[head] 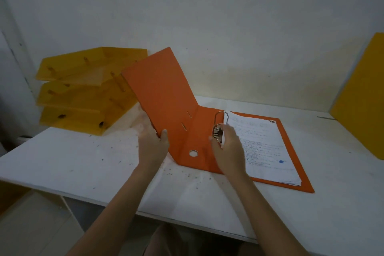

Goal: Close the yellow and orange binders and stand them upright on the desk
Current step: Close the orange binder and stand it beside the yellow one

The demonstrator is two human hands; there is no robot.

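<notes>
Orange binder (199, 131) lay open, its cover raised left of the ring mechanism (219, 129); left hand (152, 144) gripped that cover's edge, right hand (227, 147) pinched the mechanism.

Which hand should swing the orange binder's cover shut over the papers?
Left. The left hand already grips the raised cover's near edge on the orange binder; the right hand is busy at the ring mechanism beside the papers.

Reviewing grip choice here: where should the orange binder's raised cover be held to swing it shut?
Probably the orange binder's raised cover's free left edge, from the left, where the left hand holds it: farthest from the spine, and clear of the rings and papers.
</notes>
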